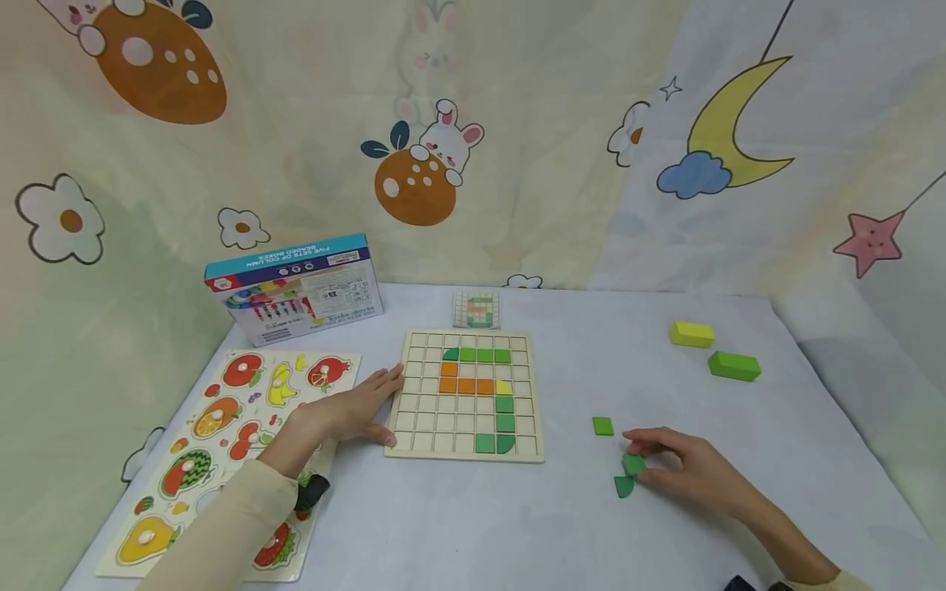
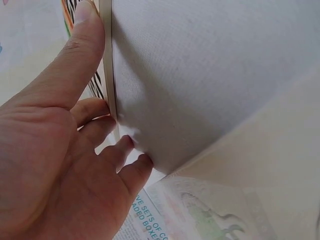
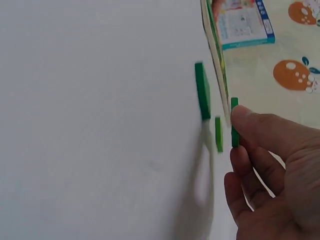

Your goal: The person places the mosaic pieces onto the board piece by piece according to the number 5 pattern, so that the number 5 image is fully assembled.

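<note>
My left hand (image 1: pixel 347 410) lies along the left edge of the wooden grid board (image 1: pixel 537 447), its thumb by the near corner and its fingers stretched along the side. On the board, orange, yellow and green tiles form a stepped pattern. Right of it, my right hand (image 1: pixel 691 472) pinches a green square tile (image 1: pixel 633 465) between thumb and fingers; the right wrist view shows this tile (image 3: pixel 234 135) edge-on. A rounded green tile (image 1: pixel 624 487) lies just in front of that hand, and a lighter green square tile (image 1: pixel 603 426) to its left.
A small pattern card (image 1: pixel 476 310) sits behind the board. A fruit puzzle board (image 1: pixel 222 468) lies at the left under my left forearm, with a printed box (image 1: pixel 303 300) behind it. Yellow (image 1: pixel 691 334) and green blocks (image 1: pixel 734 366) stand at the back right.
</note>
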{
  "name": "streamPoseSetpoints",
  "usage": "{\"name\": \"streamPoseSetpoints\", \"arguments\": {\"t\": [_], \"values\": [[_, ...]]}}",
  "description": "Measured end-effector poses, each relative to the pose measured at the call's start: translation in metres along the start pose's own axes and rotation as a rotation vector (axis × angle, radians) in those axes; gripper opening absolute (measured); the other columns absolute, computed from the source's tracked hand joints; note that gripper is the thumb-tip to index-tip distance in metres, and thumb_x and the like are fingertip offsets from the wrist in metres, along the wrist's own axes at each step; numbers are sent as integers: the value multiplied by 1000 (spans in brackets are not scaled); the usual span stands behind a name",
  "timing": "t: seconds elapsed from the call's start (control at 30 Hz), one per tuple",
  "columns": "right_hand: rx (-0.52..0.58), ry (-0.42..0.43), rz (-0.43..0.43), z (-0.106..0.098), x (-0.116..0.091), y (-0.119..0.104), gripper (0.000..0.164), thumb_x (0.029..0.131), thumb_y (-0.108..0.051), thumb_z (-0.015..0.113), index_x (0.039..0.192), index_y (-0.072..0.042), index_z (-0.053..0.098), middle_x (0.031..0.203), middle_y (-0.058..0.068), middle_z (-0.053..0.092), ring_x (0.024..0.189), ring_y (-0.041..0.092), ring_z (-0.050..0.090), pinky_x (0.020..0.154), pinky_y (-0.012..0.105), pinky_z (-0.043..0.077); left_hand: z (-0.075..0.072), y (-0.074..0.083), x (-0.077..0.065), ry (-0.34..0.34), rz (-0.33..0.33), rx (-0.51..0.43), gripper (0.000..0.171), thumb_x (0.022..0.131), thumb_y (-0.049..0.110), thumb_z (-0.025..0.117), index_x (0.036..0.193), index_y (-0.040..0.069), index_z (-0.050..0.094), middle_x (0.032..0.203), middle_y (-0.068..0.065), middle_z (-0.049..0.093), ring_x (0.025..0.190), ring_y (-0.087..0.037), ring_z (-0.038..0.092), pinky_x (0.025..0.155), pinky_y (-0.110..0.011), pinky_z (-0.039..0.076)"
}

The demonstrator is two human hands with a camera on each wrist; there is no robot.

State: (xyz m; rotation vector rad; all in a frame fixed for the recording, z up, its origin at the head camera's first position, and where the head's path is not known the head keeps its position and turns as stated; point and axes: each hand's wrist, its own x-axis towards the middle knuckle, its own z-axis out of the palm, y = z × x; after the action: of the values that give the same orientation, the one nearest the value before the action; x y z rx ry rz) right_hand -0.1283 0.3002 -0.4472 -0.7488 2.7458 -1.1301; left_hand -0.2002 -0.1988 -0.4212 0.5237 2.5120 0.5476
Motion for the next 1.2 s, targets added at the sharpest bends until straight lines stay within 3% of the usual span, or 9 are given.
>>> {"name": "streamPoseSetpoints", "arguments": {"t": [0.13, 0.27, 0.37, 0.53, 0.8, 1.2], "values": [[47, -1, -13, 21, 32, -26, 47, 82, -17, 77, 126, -10, 62, 105, -6, 71, 97, 3, 64, 89, 21, 52, -1, 3, -2, -3, -7, -8, 100, 80, 36, 77, 156, 12, 17, 165, -8, 4, 152, -34, 3, 118, -56, 21], [102, -68, -40, 51, 69, -57, 49, 82, -18, 78, 127, -9, 62, 106, -2, 71, 97, 10, 65, 88, 33, 55, -1, 3, -2, -8, -7, -8, 100, 80, 35, 77, 156, 11, 17, 165, -7, 3, 152, -34, 2, 118, -56, 22], [112, -109, -52, 75, 93, -81, 49, 81, -17, 78, 126, -8, 62, 106, -1, 71, 97, 14, 66, 87, 31, 55, 0, 1, -1, -8, -2, 9, 100, 81, 36, 76, 156, 12, 16, 165, -7, 3, 152, -33, 2, 118, -55, 23], [58, -104, -83, 108, 120, -106, 44, 81, -11, 76, 123, -7, 64, 102, -1, 70, 91, 14, 63, 83, 24, 54, 0, 0, -1, 0, 20, 23, 100, 81, 37, 75, 156, 10, 15, 165, -8, 3, 152, -35, 4, 118, -56, 23], [-5, -83, -37, 134, 135, -122, 42, 79, -10, 79, 119, -10, 68, 99, -4, 70, 91, 10, 59, 80, 22, 52, -2, 3, -2, 1, 24, 21, 100, 81, 36, 75, 156, 8, 16, 165, -10, 4, 151, -36, 4, 118, -56, 22], [-49, -71, -20, 138, 134, -124, 41, 78, -10, 80, 117, -12, 69, 98, -6, 70, 87, 9, 54, 75, 19, 48, -1, -1, 0, 5, 12, -3, 101, 81, 37, 76, 157, 12, 14, 165, -7, 3, 152, -34, 2, 117, -57, 23]]}}
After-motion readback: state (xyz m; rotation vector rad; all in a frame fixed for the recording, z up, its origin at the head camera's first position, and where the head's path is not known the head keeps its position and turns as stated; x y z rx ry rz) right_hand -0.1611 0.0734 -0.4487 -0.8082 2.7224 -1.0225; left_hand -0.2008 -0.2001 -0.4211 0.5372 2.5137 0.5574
